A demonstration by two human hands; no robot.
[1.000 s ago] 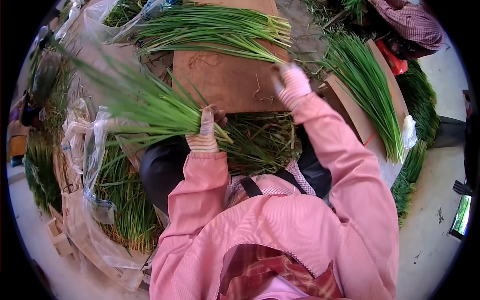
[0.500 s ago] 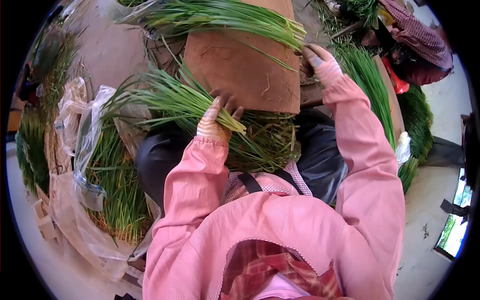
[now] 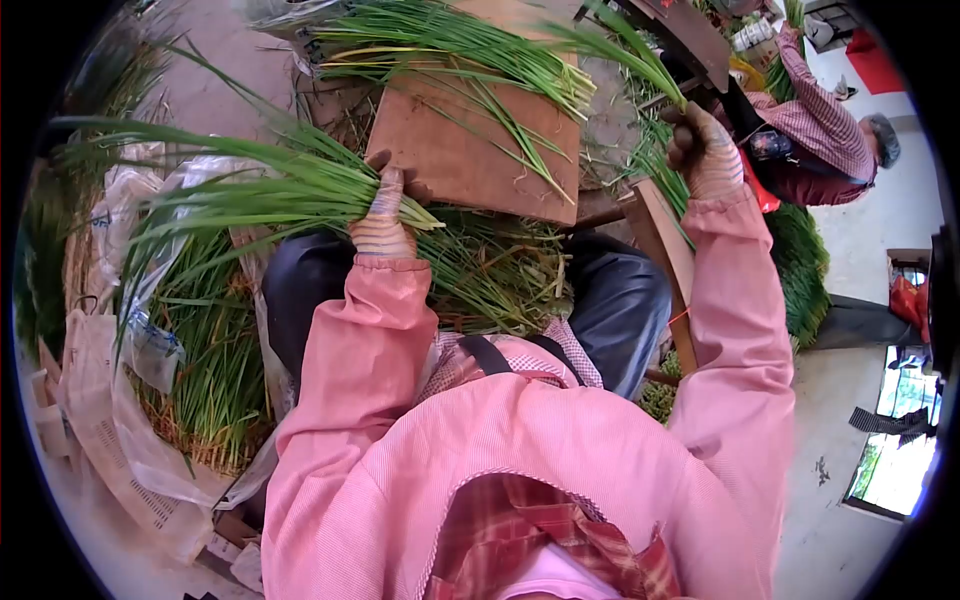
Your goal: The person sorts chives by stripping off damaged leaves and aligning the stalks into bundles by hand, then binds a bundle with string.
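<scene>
Closed around the pale stem ends of a thick bunch of garlic chives [image 3: 270, 180] is my left hand [image 3: 383, 222], in a striped, soiled glove. The long green leaves fan out to the left over a plastic-lined crate. My right hand [image 3: 708, 158], gloved the same way, is raised at the upper right. Its fingers pinch a small bundle of chives [image 3: 645, 60] by the stem ends, leaves pointing up and left. Between and beyond my hands, a pile of chives [image 3: 470, 50] lies across a brown board [image 3: 440, 140], with a few stalks loose below it.
Left of my knee stands a crate [image 3: 140, 460] lined with clear plastic and filled with chives [image 3: 215, 370]. Leaf scraps [image 3: 500, 265] lie between my legs. A co-worker in a checked shirt [image 3: 820, 125] bends at the upper right, near a dark green heap [image 3: 800, 260].
My right hand has moved right from the pile's stem ends and now holds a small bundle. My left hand has shifted left with its bunch. Several stalks now hang loose on the board.
</scene>
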